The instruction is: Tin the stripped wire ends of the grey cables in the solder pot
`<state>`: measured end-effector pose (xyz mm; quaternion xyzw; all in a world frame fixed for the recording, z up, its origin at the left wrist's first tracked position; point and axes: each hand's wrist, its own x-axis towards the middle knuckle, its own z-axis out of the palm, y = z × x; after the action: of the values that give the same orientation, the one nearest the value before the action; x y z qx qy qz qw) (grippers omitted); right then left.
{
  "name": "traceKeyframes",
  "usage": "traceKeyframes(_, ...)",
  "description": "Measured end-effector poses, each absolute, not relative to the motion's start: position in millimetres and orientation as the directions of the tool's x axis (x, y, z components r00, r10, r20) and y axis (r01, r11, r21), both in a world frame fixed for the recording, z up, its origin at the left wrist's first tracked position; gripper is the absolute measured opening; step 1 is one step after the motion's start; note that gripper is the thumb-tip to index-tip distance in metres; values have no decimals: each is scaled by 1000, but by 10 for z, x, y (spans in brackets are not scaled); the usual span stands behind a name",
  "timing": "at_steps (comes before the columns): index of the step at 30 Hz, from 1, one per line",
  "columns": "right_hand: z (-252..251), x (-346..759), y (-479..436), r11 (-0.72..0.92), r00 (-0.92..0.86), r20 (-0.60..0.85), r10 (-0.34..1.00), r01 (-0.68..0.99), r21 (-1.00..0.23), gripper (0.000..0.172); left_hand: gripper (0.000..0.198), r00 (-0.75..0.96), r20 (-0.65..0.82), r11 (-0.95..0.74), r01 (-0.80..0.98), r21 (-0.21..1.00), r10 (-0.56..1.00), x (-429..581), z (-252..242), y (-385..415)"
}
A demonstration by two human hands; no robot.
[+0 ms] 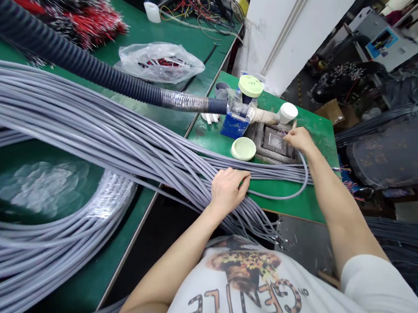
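My right hand (300, 141) pinches the end of one grey cable (295, 194), which loops back below it. Thin bare wires at that end reach over the square, shiny-surfaced solder pot (275, 142); whether they touch the surface I cannot tell. My left hand (229, 186) is curled over the thick bundle of grey cables (179, 154), fingers closed, their tips partly hidden. Below this hand, several cable ends with stripped wires (279, 234) hang past the bench edge. A small round cup (243, 149) of pale contents stands left of the pot.
A ribbed black hose (111, 74) crosses over the bench and ends at a nozzle beside the pot. A white-lidded jar (288, 112), a yellow-lidded tub (250, 86) and a blue box (234, 125) surround it. A plastic bag (161, 62) and coiled cables (56, 262) lie left.
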<state>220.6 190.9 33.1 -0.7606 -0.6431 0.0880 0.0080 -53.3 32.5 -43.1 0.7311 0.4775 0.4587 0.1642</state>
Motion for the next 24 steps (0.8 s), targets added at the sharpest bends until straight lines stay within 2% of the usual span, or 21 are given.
traceKeyframes(2, 463, 2121, 1786, -131, 111, -116, 987, 974, -183, 23, 18, 124, 516, -492, 549, 675, 847, -531, -424, 323)
traceKeyframes(6, 652, 1756, 1544, 6, -58, -117, 991, 916, -401, 24, 19, 142, 506, -491, 557, 670, 851, -527, -409, 321)
traceKeyframes(8, 667, 1520, 1495, 69, -136, -132, 982, 904, -422, 23, 19, 144, 503, -489, 559, 670, 853, -526, -407, 323)
traceKeyframes(12, 596, 1119, 1536, 157, -218, -170, 961, 937, -313, 20, 18, 146, 520, -504, 557, 660, 842, -528, -404, 325)
traceKeyframes(18, 476, 875, 1645, 210, -228, -221, 948, 972, -102, 22, 17, 145, 542, -519, 563, 643, 828, -537, -390, 327)
traceKeyframes(24, 352, 871, 1702, 211, -211, -246, 946, 977, -29, 23, 18, 147, 528, -512, 552, 658, 837, -532, -405, 333)
